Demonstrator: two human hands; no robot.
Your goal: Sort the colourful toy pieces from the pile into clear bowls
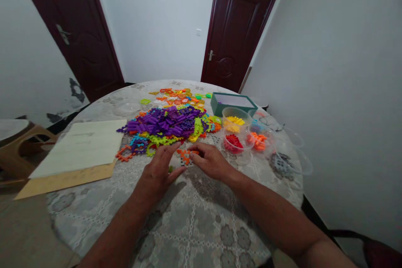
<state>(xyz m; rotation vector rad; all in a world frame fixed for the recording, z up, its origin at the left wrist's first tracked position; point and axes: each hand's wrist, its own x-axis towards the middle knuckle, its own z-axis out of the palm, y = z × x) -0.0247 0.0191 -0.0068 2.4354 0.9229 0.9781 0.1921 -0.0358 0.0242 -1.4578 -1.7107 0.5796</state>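
Note:
In the head view an orange toothed building piece (pixel 185 157) sits between my two hands, low over the near middle of the table. My right hand (pixel 211 160) pinches its right side between thumb and fingers. On the other side my left hand (pixel 161 166) is open, thumb and fingers apart, close to the piece. A small green bit (pixel 171 169) shows between that thumb and the fingers; whether they touch it I cannot tell. Just beyond the hands lies a heap of purple pieces (pixel 169 121), with lime-green connector pieces (pixel 165 139) along its near edge.
Clear tubs at the right hold yellow pieces (pixel 234 123), red pieces (pixel 233 143) and orange pieces (pixel 259 141). Behind them stands a green box (pixel 216 106). Grey pieces (pixel 282 163) lie further right. Pale paper sheets (pixel 81 146) cover the table's left side.

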